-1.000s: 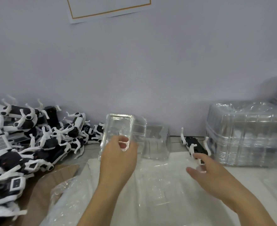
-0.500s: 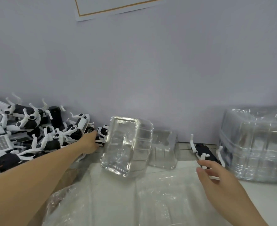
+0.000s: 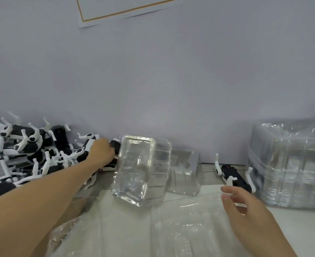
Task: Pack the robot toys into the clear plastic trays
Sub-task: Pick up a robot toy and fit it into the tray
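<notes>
Left hand [image 3: 102, 152] reached further into toy pile [image 3: 28, 154], right hand [image 3: 245, 208] nr lone toy [image 3: 234, 178]

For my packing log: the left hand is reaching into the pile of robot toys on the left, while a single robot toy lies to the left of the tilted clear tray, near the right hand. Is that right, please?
Not quite. The single robot toy lies to the right of the tilted clear tray, near the right hand, as the head view shows. The left hand does reach into the pile of robot toys on the left.

Black-and-white robot toys [image 3: 32, 154] heaped at left against the wall; one lone toy [image 3: 233, 176] lies right of centre. Clear plastic tray [image 3: 141, 170] stands tilted mid-table, a stack of trays [image 3: 290, 167] at far right.
</notes>
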The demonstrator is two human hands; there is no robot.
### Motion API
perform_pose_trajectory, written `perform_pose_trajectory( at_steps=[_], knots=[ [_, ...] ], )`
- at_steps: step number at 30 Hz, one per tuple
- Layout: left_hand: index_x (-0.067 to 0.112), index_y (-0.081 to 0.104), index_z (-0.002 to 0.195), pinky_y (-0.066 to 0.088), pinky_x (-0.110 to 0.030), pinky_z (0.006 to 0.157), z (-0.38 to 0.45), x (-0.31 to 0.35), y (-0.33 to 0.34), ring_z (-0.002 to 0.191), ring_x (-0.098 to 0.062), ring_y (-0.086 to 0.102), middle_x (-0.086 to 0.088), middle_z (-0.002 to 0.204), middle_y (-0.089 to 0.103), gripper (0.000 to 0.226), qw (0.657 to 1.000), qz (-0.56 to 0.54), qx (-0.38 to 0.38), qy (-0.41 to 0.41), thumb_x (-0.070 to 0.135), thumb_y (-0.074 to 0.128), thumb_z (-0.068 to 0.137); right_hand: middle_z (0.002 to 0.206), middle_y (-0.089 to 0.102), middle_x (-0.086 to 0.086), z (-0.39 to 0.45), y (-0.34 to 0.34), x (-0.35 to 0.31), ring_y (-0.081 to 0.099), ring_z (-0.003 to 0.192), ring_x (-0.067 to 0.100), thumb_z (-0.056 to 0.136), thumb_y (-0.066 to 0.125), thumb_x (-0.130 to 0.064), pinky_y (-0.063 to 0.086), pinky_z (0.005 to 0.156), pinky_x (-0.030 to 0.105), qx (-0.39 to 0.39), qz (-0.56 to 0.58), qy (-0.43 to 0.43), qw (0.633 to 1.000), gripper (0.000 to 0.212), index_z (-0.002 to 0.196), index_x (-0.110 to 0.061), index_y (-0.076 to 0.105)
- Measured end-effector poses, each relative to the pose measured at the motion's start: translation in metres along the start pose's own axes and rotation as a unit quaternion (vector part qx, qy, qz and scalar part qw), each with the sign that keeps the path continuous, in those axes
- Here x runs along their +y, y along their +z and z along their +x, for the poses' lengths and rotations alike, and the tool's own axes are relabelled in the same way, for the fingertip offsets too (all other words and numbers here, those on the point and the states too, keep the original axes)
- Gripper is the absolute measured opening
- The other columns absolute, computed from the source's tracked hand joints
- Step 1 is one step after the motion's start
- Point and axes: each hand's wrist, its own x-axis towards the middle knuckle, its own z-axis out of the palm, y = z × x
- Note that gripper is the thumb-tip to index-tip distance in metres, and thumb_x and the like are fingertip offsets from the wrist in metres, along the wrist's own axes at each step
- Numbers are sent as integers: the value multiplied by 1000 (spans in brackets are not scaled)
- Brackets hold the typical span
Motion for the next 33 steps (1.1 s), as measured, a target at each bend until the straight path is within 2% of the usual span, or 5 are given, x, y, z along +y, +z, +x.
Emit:
perform_pose_trajectory(
  at_steps=[6,14,21,24,33],
  knots=[
    [3,50,67,41,-37,64,15,15,-63,66,-31,53,-15,68,56,41,986,-17,104,128,21,50,103,106,62,-7,-4,1,-5,61,95,13,95,58,-32,38,83,30,-1,1,3,1000,12,103,-40,62],
    [10,42,70,35,-35,63,-29,58,-117,68,-23,43,-5,70,46,42,950,-251,180,-51,28,35,107,102,66,-4,-4,7,-9,60,87,13,94,60,-27,38,82,32,12,-11,-15,1000,11,100,-35,64],
    [11,54,79,51,-29,45,-151,106,-91,68,-22,64,-12,80,66,32,708,-660,58,-243,27,42,104,101,66,6,-2,9,-17,58,95,30,88,66,-11,46,89,43,152,-60,-100,981,24,108,-24,70],
    [9,63,86,56,-36,47,-199,116,-67,70,-30,71,-11,80,75,29,662,-693,0,-286,28,47,103,106,64,-6,-6,10,-24,62,97,17,80,74,-2,49,78,31,163,14,-181,970,54,116,-39,61],
    [8,63,88,54,-59,78,-223,109,-53,83,-41,70,-17,85,72,20,679,-664,-96,-299,23,54,99,148,27,-21,-12,26,-30,51,124,15,57,94,-10,53,87,41,48,-46,-305,950,122,134,-74,24]
  ],
)
